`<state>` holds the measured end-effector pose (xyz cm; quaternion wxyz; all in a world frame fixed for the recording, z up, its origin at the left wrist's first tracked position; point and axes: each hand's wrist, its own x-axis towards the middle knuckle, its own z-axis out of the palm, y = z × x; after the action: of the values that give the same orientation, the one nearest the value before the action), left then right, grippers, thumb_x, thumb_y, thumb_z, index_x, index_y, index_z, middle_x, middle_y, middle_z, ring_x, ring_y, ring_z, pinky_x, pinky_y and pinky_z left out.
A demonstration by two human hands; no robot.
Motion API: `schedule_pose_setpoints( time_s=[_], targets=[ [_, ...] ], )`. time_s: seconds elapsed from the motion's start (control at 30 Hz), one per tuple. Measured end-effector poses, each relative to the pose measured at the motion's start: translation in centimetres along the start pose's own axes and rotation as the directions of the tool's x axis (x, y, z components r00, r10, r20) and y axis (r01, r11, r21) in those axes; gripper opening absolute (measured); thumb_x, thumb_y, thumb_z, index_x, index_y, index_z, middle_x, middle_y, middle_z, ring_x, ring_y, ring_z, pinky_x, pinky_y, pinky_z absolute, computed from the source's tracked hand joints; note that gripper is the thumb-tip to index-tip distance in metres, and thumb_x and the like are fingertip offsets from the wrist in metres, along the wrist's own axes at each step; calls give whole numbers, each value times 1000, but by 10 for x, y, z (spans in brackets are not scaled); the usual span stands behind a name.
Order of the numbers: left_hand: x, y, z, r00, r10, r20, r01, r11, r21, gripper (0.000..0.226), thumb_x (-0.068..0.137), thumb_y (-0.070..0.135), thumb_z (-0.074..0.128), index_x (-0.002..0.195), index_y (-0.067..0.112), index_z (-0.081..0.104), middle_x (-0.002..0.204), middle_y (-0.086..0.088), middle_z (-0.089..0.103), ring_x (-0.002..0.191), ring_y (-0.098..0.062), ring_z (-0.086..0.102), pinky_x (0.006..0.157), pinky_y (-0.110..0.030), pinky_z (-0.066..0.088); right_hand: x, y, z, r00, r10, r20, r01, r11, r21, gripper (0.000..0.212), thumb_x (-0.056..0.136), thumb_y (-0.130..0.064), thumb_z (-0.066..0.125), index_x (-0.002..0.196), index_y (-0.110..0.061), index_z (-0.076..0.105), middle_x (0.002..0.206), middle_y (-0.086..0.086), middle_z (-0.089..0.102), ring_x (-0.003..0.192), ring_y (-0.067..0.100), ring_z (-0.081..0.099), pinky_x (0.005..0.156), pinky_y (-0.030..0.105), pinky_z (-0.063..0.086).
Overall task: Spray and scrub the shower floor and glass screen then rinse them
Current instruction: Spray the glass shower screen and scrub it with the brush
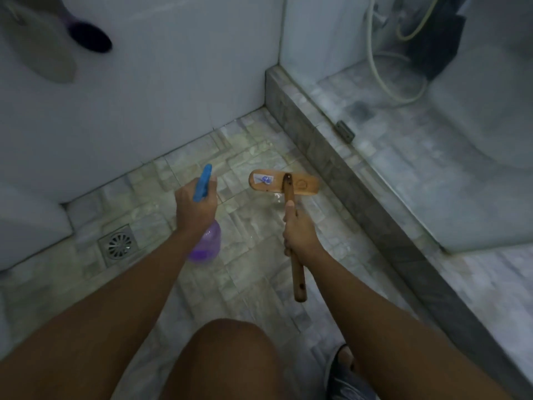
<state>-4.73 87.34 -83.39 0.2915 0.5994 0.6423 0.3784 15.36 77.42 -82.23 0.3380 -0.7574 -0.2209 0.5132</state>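
Purple spray bottle gripped in left hand over wet tiled floor, right hand curled round wooden scrub brush handle, brush head low near kerb, drain left, glass screen far right

2 hands, left hand and right hand; 1 purple spray bottle; 1 wooden scrub brush; 1 floor drain; 1 hose; 1 purple hairbrush; 1 sandal.
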Motion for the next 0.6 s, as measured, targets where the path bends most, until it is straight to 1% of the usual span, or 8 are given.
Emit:
schedule_pose_setpoints(
  time_s=[0.07, 0.17, 0.27, 0.33, 0.43, 0.5, 0.53, 0.6],
  targets=[
    [-8, 46, -29, 1000, -11, 17, 11, 1000, -10, 53, 98, 39, 58, 64, -2, 52, 58, -24, 52, 50, -39, 52, 47, -48, 44, -28, -45, -16, 1000, 3, -9, -2, 999, 38, 52, 103, -56, 29, 89, -12, 53, 65, 8, 50, 43, 17, 46, 39, 25, 41],
    [-16, 140, -81, 1000, 21, 15, -21, 1000, -7, 51, 100, 30, 63, 63, -4, 53, 56, -24, 52, 46, -25, 45, 47, -43, 40, -92, -118, -47, 999, -48, 10, 47, 994, 103, 51, 103, -56, 32, 92, -12, 54, 60, 4, 45, 42, 15, 41, 41, 25, 39],
    [-16, 255, -143, 999, 36, -15, -36, 999, 17, 53, 98, 37, 63, 62, -1, 56, 52, -19, 53, 45, -29, 52, 48, -42, 41, -177, -209, -86, 987, -159, 10, 158, 983, 97, 50, 104, -53, 33, 94, -9, 54, 59, 3, 44, 40, 13, 40, 39, 25, 36],
    [-12, 334, -180, 996, 91, -26, -90, 995, 35, 54, 97, 44, 58, 65, 1, 61, 53, -14, 57, 49, -30, 58, 50, -42, 45, -230, -272, -110, 967, -255, 11, 253, 962, 101, 47, 104, -52, 35, 91, -10, 52, 57, 3, 43, 40, 14, 39, 39, 27, 36],
    [-2, 463, -240, 983, 180, -26, -181, 980, -79, 54, 97, 48, 55, 70, 2, 63, 58, -14, 62, 54, -30, 61, 55, -47, 49, -310, -379, -148, 899, -437, -32, 439, 896, 67, 40, 103, -53, 37, 86, -21, 53, 58, 2, 48, 46, 15, 46, 44, 31, 41],
    [8, 550, -281, 968, 240, -70, -248, 955, -164, 53, 98, 47, 57, 74, 0, 64, 64, -18, 65, 59, -32, 63, 58, -49, 51, -362, -451, -176, 838, -541, -67, 544, 838, 34, 34, 101, -58, 38, 85, -32, 54, 60, -4, 52, 51, 13, 50, 49, 30, 42],
    [13, 595, -302, 955, 279, -103, -294, 934, -200, 50, 99, 42, 60, 75, -2, 65, 65, -19, 65, 58, -32, 62, 59, -47, 51, -388, -487, -190, 807, -585, -81, 589, 808, 36, 32, 100, -59, 38, 85, -36, 54, 62, -7, 53, 53, 11, 51, 50, 29, 42],
    [20, 680, -343, 918, 364, -155, -393, 887, -244, 44, 98, 32, 65, 70, -2, 62, 57, -15, 58, 48, -23, 53, 48, -33, 45, -442, -558, -222, 740, -662, -117, 670, 741, 41, 30, 101, -57, 40, 87, -35, 54, 65, -6, 54, 56, 11, 52, 52, 30, 43]
  ],
)
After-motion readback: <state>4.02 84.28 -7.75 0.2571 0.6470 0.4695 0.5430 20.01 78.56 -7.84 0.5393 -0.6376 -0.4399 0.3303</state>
